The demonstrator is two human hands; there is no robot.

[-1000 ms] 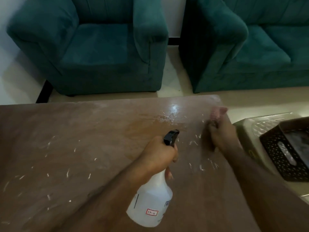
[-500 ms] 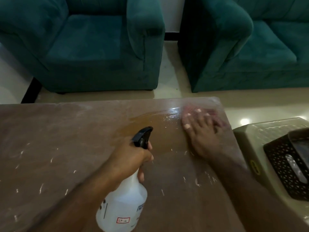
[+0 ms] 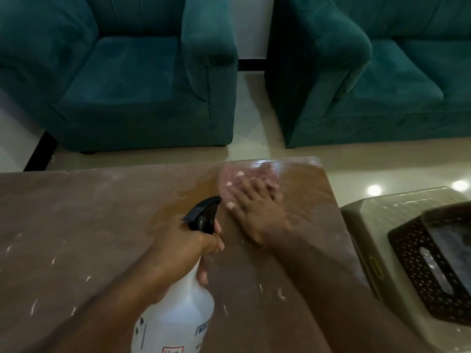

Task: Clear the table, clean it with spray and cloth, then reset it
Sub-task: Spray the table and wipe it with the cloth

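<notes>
1. Brown table (image 3: pixel 76 225) fronts two teal armchairs (image 3: pixel 122 80), wet near its far edge.
2. My left hand (image 3: pixel 183 248) grips the white spray bottle (image 3: pixel 178 314) by its neck.
3. My right hand (image 3: pixel 257 212) lies flat, fingers spread, pressing the pink cloth (image 3: pixel 244 179) onto that wet patch.

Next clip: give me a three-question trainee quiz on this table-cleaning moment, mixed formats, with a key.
1. True or false: the left hand holds the spray bottle upright, off to the side of the cloth.
2. Multiple choice: the right hand presses the pink cloth on the table near A) its far right corner B) its near left corner C) its middle.
3. Fill in: the black perforated basket sits on a beige ____.

Key: 1 true; 2 A; 3 stool.
</notes>
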